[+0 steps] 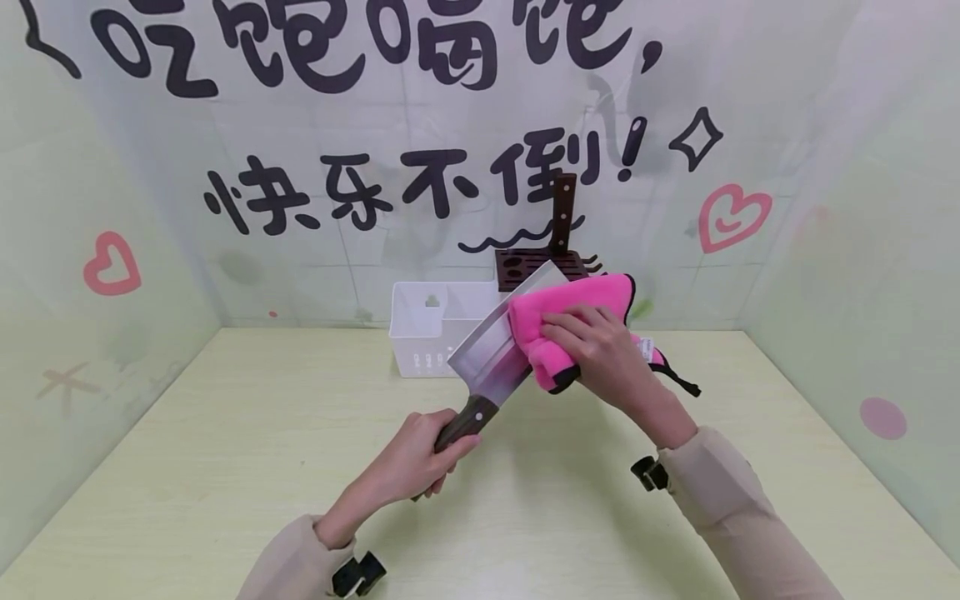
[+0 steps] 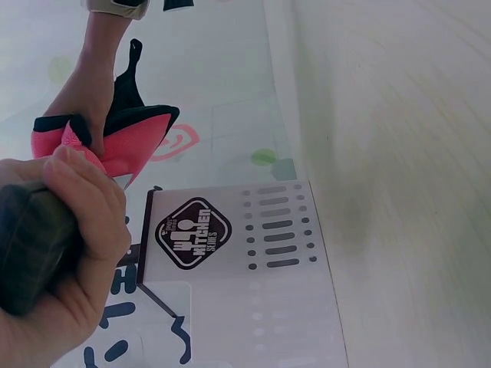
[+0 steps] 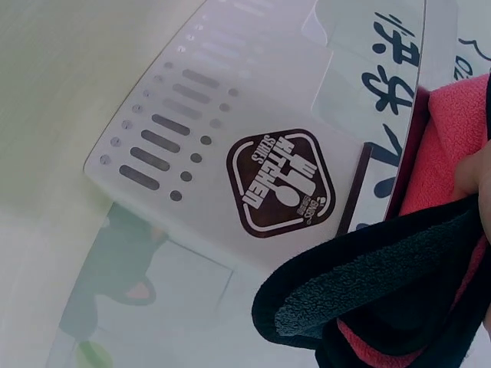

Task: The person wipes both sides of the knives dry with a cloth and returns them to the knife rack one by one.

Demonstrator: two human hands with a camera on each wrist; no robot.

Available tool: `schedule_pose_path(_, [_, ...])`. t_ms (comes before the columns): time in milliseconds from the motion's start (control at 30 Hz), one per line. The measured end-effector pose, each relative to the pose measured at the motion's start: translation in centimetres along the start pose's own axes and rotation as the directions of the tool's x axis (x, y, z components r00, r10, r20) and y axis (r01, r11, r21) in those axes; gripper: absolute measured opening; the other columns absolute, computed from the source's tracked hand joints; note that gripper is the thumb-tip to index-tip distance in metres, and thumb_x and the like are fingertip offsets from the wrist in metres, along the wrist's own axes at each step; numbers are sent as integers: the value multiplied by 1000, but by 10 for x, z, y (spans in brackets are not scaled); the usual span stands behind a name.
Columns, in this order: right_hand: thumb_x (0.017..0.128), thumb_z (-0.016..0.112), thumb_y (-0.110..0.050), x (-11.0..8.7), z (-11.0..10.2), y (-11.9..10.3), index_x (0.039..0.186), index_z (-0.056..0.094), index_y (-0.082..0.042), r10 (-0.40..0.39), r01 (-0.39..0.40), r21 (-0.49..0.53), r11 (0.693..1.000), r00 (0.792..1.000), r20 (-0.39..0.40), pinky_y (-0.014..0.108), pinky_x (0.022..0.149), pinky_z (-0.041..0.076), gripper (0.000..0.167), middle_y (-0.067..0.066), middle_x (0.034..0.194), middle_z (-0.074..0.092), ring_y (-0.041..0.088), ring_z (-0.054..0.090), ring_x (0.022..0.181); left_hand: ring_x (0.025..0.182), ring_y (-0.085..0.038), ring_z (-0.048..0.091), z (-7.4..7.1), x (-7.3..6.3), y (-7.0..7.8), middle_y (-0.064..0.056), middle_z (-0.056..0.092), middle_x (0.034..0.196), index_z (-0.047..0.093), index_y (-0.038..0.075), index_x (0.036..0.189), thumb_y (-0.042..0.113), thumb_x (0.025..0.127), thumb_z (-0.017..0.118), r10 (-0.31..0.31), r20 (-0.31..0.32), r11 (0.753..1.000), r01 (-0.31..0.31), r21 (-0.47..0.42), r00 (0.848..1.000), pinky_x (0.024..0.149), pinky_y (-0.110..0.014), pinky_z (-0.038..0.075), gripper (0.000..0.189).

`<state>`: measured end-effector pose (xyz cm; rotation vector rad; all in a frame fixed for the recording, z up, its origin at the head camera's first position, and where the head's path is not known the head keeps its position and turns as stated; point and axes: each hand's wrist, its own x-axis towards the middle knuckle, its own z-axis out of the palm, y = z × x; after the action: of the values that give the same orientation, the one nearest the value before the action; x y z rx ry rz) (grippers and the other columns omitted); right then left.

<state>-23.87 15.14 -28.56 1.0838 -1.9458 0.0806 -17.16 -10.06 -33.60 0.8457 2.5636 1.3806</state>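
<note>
In the head view a cleaver point(image 1: 483, 358) is held up at a slant over the table, its broad metal blade pointing up and right. My left hand point(image 1: 405, 462) grips its dark handle point(image 1: 468, 419), which shows large in the left wrist view. A pink cloth point(image 1: 573, 300) with black edging lies folded over the right side of the blade. My right hand point(image 1: 606, 358) holds this cloth against the blade, with the fingers bent over it. Part of the blade is hidden under the cloth. In the right wrist view, the cloth point(image 3: 453, 146) fills the right side.
Behind the cleaver stands a white plastic holder point(image 1: 420, 354) with open compartments and a kitchen logo. Its brown slotted top point(image 1: 513, 271) carries a knife with a brown handle point(image 1: 564, 208). A pale wooden table point(image 1: 247, 450) meets printed walls at the back and sides.
</note>
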Motion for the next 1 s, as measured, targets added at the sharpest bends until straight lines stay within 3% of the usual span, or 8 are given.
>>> schedule_pose_path(400, [58, 81, -2, -7, -1, 13, 93, 67, -2, 133, -132, 29, 991, 991, -31, 41, 76, 50, 38, 12, 90, 66, 28, 57, 85, 32, -5, 44, 1, 0, 0, -10, 50, 51, 49, 1, 79, 26, 90, 53, 1, 13, 1000, -1, 4, 1000, 27, -28, 38, 27])
schedule_pose_path(600, [57, 82, -2, -10, 0, 16, 93, 66, -1, 173, -172, 28, 985, 984, -42, 42, 76, 50, 39, 13, 92, 65, 29, 57, 86, 31, -5, 44, 1, -1, 0, -6, 49, 50, 49, 1, 78, 21, 90, 53, 3, 9, 1000, -3, 8, 1000, 27, -28, 38, 23])
schedule_pose_path(1000, [57, 82, -3, -16, 3, 20, 90, 67, -2, 221, -219, 34, 975, 972, -74, 42, 74, 50, 36, 13, 93, 65, 30, 56, 86, 32, -6, 44, 0, -1, -1, -5, 48, 50, 50, 2, 79, 31, 89, 53, -4, 10, 1000, 4, -6, 1000, 27, -30, 39, 32])
